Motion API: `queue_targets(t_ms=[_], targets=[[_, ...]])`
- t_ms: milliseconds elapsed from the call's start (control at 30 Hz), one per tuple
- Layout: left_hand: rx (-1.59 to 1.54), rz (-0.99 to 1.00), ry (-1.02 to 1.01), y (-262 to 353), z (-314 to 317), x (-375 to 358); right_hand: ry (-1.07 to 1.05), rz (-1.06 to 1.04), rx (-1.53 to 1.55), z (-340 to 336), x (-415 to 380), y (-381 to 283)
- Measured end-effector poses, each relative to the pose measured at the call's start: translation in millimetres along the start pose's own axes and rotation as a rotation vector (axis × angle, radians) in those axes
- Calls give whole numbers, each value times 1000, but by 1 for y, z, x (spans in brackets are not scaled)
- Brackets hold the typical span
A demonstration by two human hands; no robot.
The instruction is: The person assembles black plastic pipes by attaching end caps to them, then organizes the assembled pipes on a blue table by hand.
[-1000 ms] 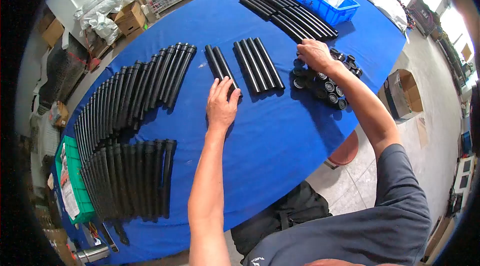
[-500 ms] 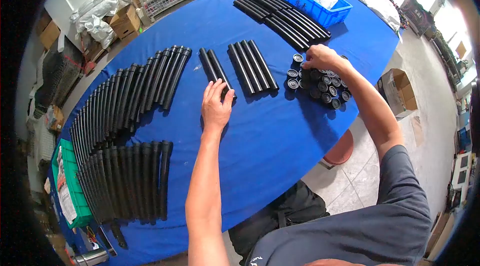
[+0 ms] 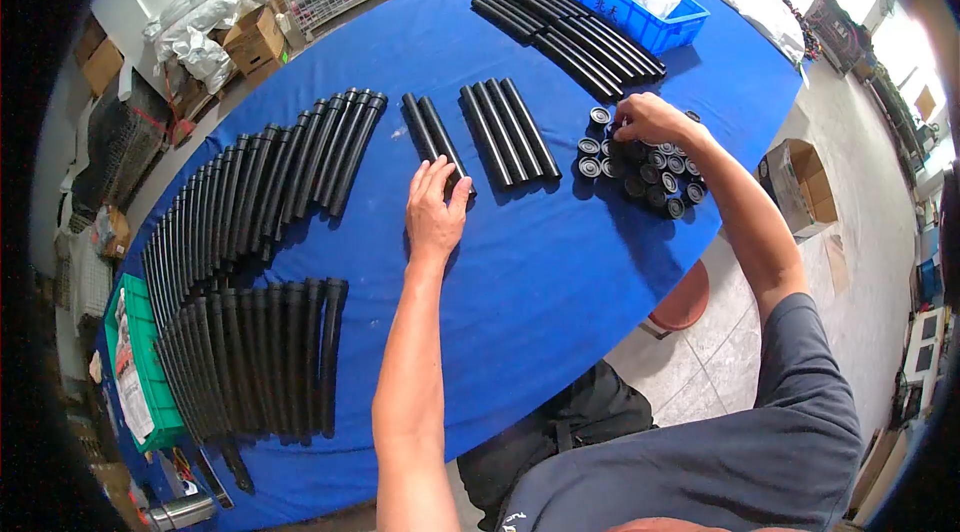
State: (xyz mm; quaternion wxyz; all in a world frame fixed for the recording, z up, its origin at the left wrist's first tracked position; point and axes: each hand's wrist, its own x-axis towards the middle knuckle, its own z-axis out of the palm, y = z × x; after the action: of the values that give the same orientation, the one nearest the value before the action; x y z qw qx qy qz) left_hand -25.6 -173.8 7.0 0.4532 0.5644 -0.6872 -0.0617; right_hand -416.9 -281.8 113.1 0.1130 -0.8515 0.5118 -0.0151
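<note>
Left hand lies flat on paired tubes; right hand pinches among the caps.

The only writing that shows is on the blue plastic crate at the far right of the table: two dark characters printed on its long near wall, too small and blurred to read. The printed sheet lying in the green tray at the near left edge carries red and dark print, but none of it can be made out.
</note>
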Motion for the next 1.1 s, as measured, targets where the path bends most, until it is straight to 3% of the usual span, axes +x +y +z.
queue_targets(t_ms=[333,400,433,467,533,567,633,667,733,867,967,1100], targets=[[18,-12,9,-3,1,-1,0,40,8,-1,-4,-3],[6,-18,24,-4,2,0,91,100,72,-12,-10,-9],[4,-24,31,-5,2,-1,91,183,182,-26,-14,-22],[0,-29,49,-3,0,-1,173,143,299,-33,-22,-32],[9,-44,107,-1,-3,-1,91,82,705,-47,-44,-64],[11,-60,133,-4,-3,-1,50,-44,752,-44,-52,-77],[52,-149,148,-1,-7,-1,-97,-228,750,-34,-71,-115],[73,-192,155,0,-9,-1,-175,-181,762,-29,-86,-143],[116,-185,180,-7,-4,-2,-216,-382,788,22,-92,-158],[225,-153,33,-18,3,-4,-285,-300,926,81,-107,-184],[177,-124,-41,-17,4,-3,-207,-128,1224,110,-112,-179],[184,-23,-132,-1,0,3,-93,-131,1281,121,-113,-179]])
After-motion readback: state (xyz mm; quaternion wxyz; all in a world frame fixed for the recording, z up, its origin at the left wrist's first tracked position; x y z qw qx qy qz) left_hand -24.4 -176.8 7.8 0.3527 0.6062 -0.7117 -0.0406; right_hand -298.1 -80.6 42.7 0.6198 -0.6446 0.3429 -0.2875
